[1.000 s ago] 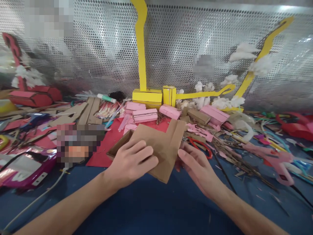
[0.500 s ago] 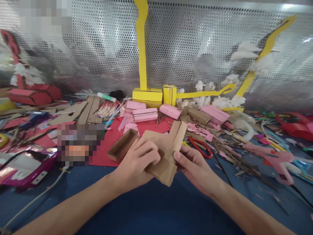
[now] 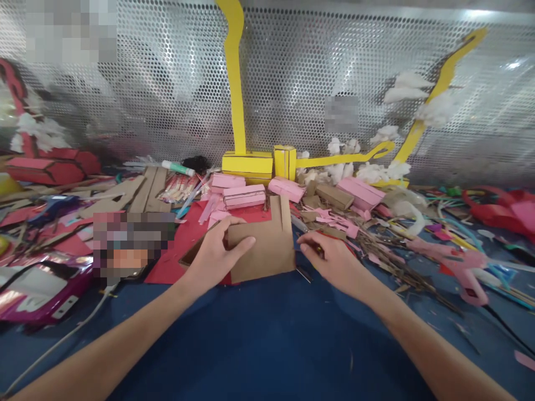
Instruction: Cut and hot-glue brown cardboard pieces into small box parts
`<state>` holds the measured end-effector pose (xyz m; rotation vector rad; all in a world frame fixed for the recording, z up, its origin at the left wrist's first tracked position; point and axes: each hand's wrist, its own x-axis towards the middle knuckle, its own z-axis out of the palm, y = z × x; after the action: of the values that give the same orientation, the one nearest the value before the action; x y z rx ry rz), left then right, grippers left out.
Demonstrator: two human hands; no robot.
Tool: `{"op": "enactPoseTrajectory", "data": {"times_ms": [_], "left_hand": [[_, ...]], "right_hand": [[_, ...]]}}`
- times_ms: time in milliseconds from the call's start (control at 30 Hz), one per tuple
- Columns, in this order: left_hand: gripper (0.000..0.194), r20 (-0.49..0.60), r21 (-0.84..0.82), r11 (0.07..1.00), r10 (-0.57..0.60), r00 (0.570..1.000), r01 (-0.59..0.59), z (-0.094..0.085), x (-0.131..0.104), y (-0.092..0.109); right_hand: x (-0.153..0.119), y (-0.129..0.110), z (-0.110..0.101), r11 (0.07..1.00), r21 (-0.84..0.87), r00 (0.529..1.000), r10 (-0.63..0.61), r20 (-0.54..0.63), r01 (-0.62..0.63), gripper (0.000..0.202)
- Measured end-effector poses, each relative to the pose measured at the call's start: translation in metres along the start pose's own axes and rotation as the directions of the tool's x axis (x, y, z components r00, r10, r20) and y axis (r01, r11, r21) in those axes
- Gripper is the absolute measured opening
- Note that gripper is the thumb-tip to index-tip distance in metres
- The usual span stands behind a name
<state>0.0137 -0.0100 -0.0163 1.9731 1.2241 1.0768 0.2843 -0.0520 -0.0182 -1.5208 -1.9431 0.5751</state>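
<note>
My left hand [image 3: 223,248] grips a flat brown cardboard piece [image 3: 263,253] by its left side, thumb on the front face. A narrow folded strip sticks up from the piece's top right corner. Behind my left hand, an open cardboard box [image 3: 190,255] is partly hidden. My right hand [image 3: 328,259] is off the cardboard, just to its right, with curled fingers. It covers most of the red-handled scissors [image 3: 340,235]; whether the fingers grip them is hidden. A thin dark pointed object [image 3: 304,274] lies below those fingertips.
Red sheet [image 3: 167,267] lies under the box. Pink boxes [image 3: 244,196] and yellow boxes [image 3: 247,163] stand behind. Twigs and a pink glue gun [image 3: 460,264] lie right. At left are a purple package [image 3: 54,295] and a white cable [image 3: 62,342]. A perforated metal panel [image 3: 288,72] rises behind.
My right hand has let go of the cardboard and moved onto the scissors. The cardboard has turned flatter towards me and come lower, still in my left hand. The view has shifted slightly.
</note>
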Motion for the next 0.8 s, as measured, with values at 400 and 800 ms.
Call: {"op": "enactPoseTrajectory", "data": {"times_ms": [400,800], "left_hand": [[0.017,-0.299,0.115,0.981,0.185,0.936,-0.157,-0.005,-0.008,0.009],[0.036,-0.003,0.136,0.985,0.109,0.994,-0.107,0.004,-0.014,0.002]], "right_hand": [[-0.005,-0.009,0.022,0.881,-0.467,0.996,-0.086,-0.011,0.071,0.01],[0.001,0.005,-0.007,0.991,-0.134,0.988,-0.043,-0.149,0.022,0.024]]}}
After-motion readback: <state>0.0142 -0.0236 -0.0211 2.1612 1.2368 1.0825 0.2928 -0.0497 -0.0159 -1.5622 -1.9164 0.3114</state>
